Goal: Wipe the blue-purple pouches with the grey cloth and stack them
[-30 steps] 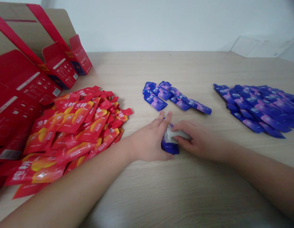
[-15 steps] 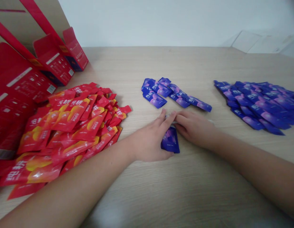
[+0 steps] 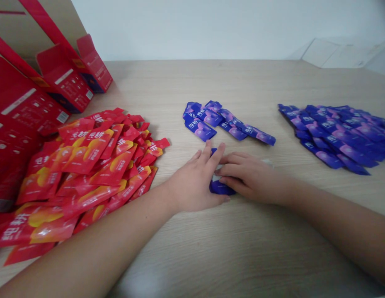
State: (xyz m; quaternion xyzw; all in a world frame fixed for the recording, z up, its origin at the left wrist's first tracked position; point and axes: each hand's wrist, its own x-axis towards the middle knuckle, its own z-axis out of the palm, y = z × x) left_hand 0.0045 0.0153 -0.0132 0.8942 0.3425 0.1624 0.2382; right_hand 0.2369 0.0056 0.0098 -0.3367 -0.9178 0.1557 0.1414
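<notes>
My left hand (image 3: 195,182) and my right hand (image 3: 246,176) meet at the middle of the wooden table (image 3: 242,248), both closed around a small stack of blue-purple sachets (image 3: 219,188). Only the stack's near end shows between the two hands. The left thumb lies under it and the left fingers stretch along its side. My right fingers press on it from the right. Just beyond the hands lies a short row of blue sachets (image 3: 225,124).
A big heap of red-orange sachets (image 3: 89,165) covers the left side. Red cartons (image 3: 30,99) stand open behind it. A second spread of blue sachets (image 3: 338,132) lies at the right. Pale flat boxes (image 3: 335,54) sit at the far right.
The stack showed its silver back, then lay more uncovered with its blue face up. Now both hands have closed in over it again, and the right hand has slid nearer.
</notes>
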